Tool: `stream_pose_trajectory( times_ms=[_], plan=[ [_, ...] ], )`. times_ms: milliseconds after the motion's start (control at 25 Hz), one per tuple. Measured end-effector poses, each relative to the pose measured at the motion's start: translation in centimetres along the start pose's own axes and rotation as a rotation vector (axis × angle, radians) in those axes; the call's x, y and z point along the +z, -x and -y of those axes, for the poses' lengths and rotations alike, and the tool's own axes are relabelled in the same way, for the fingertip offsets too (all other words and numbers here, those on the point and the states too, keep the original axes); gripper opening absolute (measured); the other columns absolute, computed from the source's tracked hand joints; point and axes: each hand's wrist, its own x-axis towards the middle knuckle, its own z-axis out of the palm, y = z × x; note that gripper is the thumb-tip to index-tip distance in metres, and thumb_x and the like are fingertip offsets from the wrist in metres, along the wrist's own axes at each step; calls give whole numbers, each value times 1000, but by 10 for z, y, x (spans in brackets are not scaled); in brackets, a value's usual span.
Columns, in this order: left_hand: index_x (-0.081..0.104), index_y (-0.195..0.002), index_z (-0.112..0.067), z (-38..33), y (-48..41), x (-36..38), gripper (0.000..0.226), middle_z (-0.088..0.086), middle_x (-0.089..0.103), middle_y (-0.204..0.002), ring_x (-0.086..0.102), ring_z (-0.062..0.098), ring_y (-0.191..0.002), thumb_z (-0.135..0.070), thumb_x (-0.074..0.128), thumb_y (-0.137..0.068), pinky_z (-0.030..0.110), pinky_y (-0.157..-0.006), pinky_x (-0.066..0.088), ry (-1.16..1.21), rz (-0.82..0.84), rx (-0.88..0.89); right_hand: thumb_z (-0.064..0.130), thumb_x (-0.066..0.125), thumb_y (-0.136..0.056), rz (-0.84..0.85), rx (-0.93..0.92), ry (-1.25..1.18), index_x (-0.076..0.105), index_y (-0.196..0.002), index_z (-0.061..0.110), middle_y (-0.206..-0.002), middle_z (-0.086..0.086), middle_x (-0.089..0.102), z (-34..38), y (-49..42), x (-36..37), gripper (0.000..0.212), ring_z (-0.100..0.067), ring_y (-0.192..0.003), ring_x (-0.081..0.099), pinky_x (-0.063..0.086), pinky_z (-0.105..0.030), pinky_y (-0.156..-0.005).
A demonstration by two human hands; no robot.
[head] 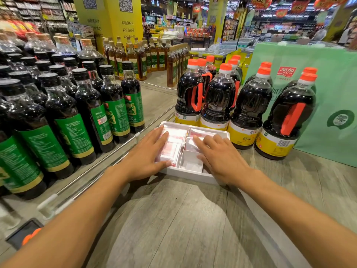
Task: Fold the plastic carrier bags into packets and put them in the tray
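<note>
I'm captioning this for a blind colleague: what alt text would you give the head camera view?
A person's left hand lies flat on folded red-and-white bag packets in a white divided tray on a wood-grain counter, while the right hand rests over its right compartments. Dark sauce bottles stand to the left and behind.

Wood-grain counter [173, 219], bottle shelves [154, 101], yellow pillar [123, 26]

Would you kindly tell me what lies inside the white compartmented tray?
Folded red-and-white plastic packets fill the white tray's left compartment, with more at the far right. The left hand and right hand cover parts; the near-right corner is hidden.
</note>
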Motion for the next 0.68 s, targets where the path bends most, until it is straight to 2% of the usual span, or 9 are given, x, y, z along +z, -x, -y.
stream_pose_trajectory(
  times_ms=[80, 160, 280, 360, 480, 600, 680],
  plan=[
    [-3, -163, -28, -1, 0, -1, 99, -6, -19, -169, -11, 15, -156, -78, 40, -89, 45, -126, 5, 8, -12, 2, 45, 19, -105, 53, 25, -49, 22, -158, 18, -124, 0, 47, 2, 1, 0, 60, -23, -104, 42, 40, -40, -87],
    [1, -164, -28, -4, 2, -2, 99, -6, -15, -170, -8, 16, -157, -78, 41, -89, 45, -126, 6, 12, -31, 1, 35, 30, -104, 37, 81, -195, 26, -158, 22, -117, 1, 51, 0, -1, 2, 56, -23, -103, 45, 40, -40, -84],
    [5, -164, -28, -6, 4, -1, 97, -7, -10, -171, -5, 16, -157, -77, 44, -89, 48, -127, 9, 20, -54, -5, 18, 55, -101, -163, 267, -599, 59, -142, 25, -108, -1, 75, -5, 0, 5, 42, -29, -101, 65, 51, -43, -82],
    [6, -164, -29, -5, 4, 0, 96, -8, -8, -171, -4, 16, -157, -76, 45, -90, 50, -127, 11, 19, -58, -6, 16, 69, -96, -218, 368, -680, 70, -129, 26, -117, 0, 75, -5, 2, 5, 34, -24, -111, 70, 56, -42, -89],
    [8, -163, -29, -3, 5, 1, 94, -7, -6, -171, -2, 16, -157, -76, 45, -90, 52, -127, 13, 20, -67, -3, 20, 68, -97, -171, 361, -621, 69, -132, 27, -116, 0, 76, 1, -2, 4, 36, -25, -111, 69, 56, -41, -89],
    [9, -163, -28, -4, 5, 0, 93, -6, -4, -171, 0, 17, -157, -75, 46, -92, 51, -127, 14, -9, -81, 2, 27, 50, -103, -93, 237, -298, 49, -147, 22, -104, -4, 67, 6, 1, 4, 44, -31, -97, 58, 48, -42, -78],
    [7, -163, -30, -5, 6, 0, 93, -7, -6, -171, -4, 16, -157, -76, 44, -91, 50, -127, 10, -30, -90, 8, 32, 44, -104, -114, 234, -201, 37, -155, 18, -115, -6, 57, 12, 9, 1, 53, -29, -102, 50, 41, -40, -78]
  ],
)
